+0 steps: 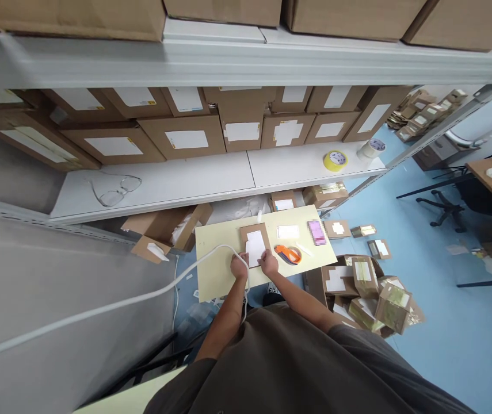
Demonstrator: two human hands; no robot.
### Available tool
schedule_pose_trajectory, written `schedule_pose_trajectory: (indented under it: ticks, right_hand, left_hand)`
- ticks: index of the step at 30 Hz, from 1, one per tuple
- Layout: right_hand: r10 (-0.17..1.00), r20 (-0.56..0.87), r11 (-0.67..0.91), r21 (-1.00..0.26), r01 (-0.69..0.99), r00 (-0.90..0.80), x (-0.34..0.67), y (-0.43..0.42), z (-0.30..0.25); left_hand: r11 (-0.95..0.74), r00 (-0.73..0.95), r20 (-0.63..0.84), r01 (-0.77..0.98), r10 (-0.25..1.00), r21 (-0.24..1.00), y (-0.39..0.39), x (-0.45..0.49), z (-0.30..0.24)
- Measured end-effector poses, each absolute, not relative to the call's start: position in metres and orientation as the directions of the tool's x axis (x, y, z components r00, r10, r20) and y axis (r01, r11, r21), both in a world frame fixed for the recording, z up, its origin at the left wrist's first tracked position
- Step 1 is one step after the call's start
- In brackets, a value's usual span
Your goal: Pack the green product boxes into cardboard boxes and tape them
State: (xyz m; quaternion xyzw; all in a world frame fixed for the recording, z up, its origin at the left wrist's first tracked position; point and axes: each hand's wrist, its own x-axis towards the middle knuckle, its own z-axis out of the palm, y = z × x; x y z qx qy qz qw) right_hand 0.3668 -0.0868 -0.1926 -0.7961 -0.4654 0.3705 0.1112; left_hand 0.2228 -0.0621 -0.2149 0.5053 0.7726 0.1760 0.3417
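On a pale yellow tabletop (217,282) lies a small flat brown cardboard box (264,229) with a white label (255,246) over most of its top. My left hand (239,266) is closed at the label's lower left edge. At its lower right edge my right hand (269,263) is closed too, fingertips pinching the label. Just right of it lies an orange tape dispenser (287,253). Beyond are a stack of white labels (288,232) and a pink, pixelated item (316,233). A white cable (185,282) runs in front of my left wrist.
A grey shelf (185,178) holding labelled cardboard boxes (187,138) stands beyond the table. Glasses (118,190) and a yellow tape roll (335,160) rest on it. An open carton (163,227) is at the left, and a heap of taped parcels (366,293) sits on the right floor.
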Motion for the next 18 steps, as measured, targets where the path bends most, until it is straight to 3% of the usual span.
schedule_pose_trajectory:
  ticks: [8, 10, 12, 14, 18]
  right_hand:
    - [0.837, -0.487, -0.478, -0.431, 0.765, 0.249, 0.363, -0.091, -0.188]
    - [0.879, -0.429, -0.394, -0.411, 0.822, 0.207, 0.363, -0.095, -0.186]
    - [0.94, -0.317, -0.262, -0.437, 0.861, 0.125, 0.363, -0.102, -0.186]
    - [0.971, -0.241, -0.126, -0.491, 0.862, 0.004, 0.364, -0.111, -0.188]
    - [0.937, -0.326, -0.073, -0.537, 0.84, -0.127, 0.366, -0.138, -0.197]
  left_hand:
    - [0.576, -0.422, -0.392, 0.6, 0.817, 0.555, -0.061, 0.217, -0.209]
    - [0.448, -0.329, -0.305, 0.662, 0.894, 0.601, -0.058, 0.213, -0.206]
    - [0.194, -0.105, -0.172, 0.731, 0.979, 0.654, -0.054, 0.212, -0.203]
    - [-0.011, 0.11, -0.105, 0.739, 0.988, 0.674, -0.05, 0.213, -0.203]
    - [-0.049, 0.243, -0.177, 0.708, 0.954, 0.705, -0.046, 0.209, -0.211]
